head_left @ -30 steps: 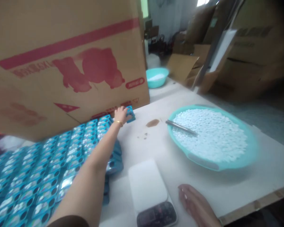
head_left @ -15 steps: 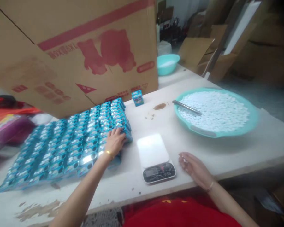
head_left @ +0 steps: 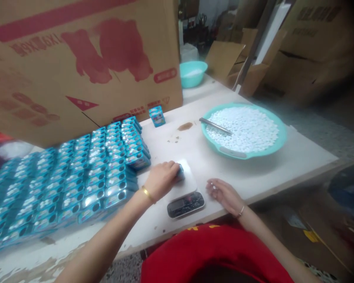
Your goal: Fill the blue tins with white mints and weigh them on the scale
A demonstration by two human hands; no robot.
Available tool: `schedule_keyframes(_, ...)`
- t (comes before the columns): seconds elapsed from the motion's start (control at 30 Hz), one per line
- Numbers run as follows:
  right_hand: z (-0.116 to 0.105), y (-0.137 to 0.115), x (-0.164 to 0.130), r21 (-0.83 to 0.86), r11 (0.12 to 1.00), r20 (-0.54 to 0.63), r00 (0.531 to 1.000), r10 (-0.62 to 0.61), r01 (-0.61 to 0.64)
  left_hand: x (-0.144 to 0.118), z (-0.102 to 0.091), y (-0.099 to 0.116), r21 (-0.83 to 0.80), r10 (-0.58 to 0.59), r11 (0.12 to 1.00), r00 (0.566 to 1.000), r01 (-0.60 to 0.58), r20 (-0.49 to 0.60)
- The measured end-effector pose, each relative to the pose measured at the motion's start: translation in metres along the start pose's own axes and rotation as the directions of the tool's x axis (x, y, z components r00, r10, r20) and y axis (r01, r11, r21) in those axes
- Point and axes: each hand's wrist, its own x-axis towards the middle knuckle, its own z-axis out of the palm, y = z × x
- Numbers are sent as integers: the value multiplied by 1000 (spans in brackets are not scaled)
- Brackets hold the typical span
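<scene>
Head view, the only one: left hand (head_left: 161,180) reaches over the white scale (head_left: 185,188) at the table's near edge, its fingers curled around a small blue tin (head_left: 180,171), which sits on or just above the scale's platform; whether it rests there I cannot tell. A gold bangle (head_left: 147,193) circles that wrist. Right hand (head_left: 224,195) lies on the table (head_left: 295,157) just right of the scale, palm partly up, fingers loosely bent around a few small white tablets (head_left: 214,186); the grip is relaxed, not closed tight. A thin bracelet shows at that wrist too.

Left of the scale, rows of like blue tins (head_left: 76,173) cover much of the table, packed side by side in a slanting block that runs off the picture's left edge. One lone tin (head_left: 157,116) stands upright apart from them, near the foot of a big cardboard box (head_left: 85,63) with red printing that fills the upper left. A brown stain (head_left: 185,126) marks the table between that tin and a wide teal basin (head_left: 279,139) heaped with white tablets; a metal tool (head_left: 215,125) rests on the basin's left rim, its end in the heap. Farther back, a smaller teal bowl (head_left: 191,74) stands beside the box. More cartons (head_left: 312,43) stand behind the table on the right, blurred. A red shirt (head_left: 212,255) shows at the bottom edge.
</scene>
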Motion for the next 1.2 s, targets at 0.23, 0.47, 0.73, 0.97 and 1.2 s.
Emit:
schedule_keyframes(0.23,-10,-1,-2,172,983,-96,992,84,-66,-35,-11,-22,-377,-281,912,914,160,-293)
schedule_keyframes(0.47,-14,2,-7,132,991,-120,991,51,-35,-80,29,-24,-741,-644,592,739,316,-199)
schedule_keyframes(0.73,-11,1,-6,115,992,-146,987,68,-51,-71,57,-20,-721,-487,668,841,186,-235)
schedule_keyframes(0.97,20,-17,-16,90,994,-99,993,70,-61,-50,68,-23,-707,-422,697,867,122,-266)
schedule_keyframes(1.2,60,-38,-29,-75,997,55,998,34,-30,-42,74,-19,-698,-416,702,876,139,-244)
